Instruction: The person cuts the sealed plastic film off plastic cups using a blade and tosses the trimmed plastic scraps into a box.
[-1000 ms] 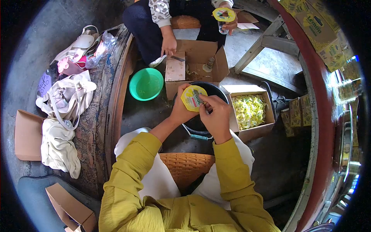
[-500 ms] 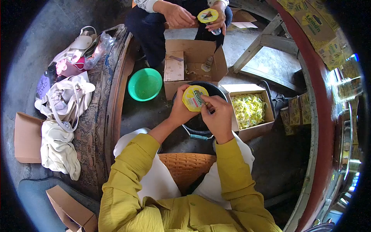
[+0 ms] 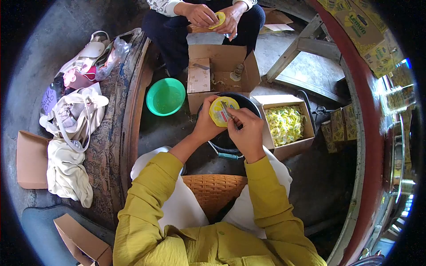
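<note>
My left hand (image 3: 207, 120) is wrapped round a plastic cup with a yellow printed lid (image 3: 218, 116), held over a dark bucket (image 3: 225, 142). The lid faces up towards me. My right hand (image 3: 246, 131) is closed, with its fingertips at the lid's right side. A slim grey tool (image 3: 224, 106), perhaps a blade, seems to stick out from those fingertips across the lid. Most of the cup's body is hidden by the lid and my fingers.
Right of the bucket, a cardboard box (image 3: 290, 150) holds yellow and white strips (image 3: 284, 125). Beyond is an open carton (image 3: 202, 80) with a small cup; left of it, a green basin (image 3: 166, 97). Opposite, a co-worker's hands (image 3: 213, 17) hold another yellow-lidded cup. Bags (image 3: 82, 108) lie at left.
My right fingers have shifted slightly over the lid, and the grey tool shows more plainly. The co-worker has tilted their cup and brought both hands together on it.
</note>
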A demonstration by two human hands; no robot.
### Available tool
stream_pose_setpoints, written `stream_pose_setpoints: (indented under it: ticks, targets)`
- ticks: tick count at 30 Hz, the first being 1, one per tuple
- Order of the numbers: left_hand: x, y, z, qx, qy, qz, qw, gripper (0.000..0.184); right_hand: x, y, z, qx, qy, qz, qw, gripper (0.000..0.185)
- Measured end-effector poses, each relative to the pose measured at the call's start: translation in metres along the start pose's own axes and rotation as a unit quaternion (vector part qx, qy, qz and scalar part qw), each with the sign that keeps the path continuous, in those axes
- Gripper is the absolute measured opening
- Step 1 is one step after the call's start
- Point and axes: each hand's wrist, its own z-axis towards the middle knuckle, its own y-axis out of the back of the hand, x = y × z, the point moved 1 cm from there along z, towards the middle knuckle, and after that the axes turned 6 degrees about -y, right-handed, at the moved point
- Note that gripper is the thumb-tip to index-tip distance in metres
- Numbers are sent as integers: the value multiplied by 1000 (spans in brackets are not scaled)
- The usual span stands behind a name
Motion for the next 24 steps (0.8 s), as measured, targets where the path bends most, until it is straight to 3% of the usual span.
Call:
stream_pose_setpoints:
  ticks: [24]
  targets:
    - [7, 0, 0, -1, -4, -3, 1000, 74, 5, 0, 0, 20, -32, 11, 999, 26]
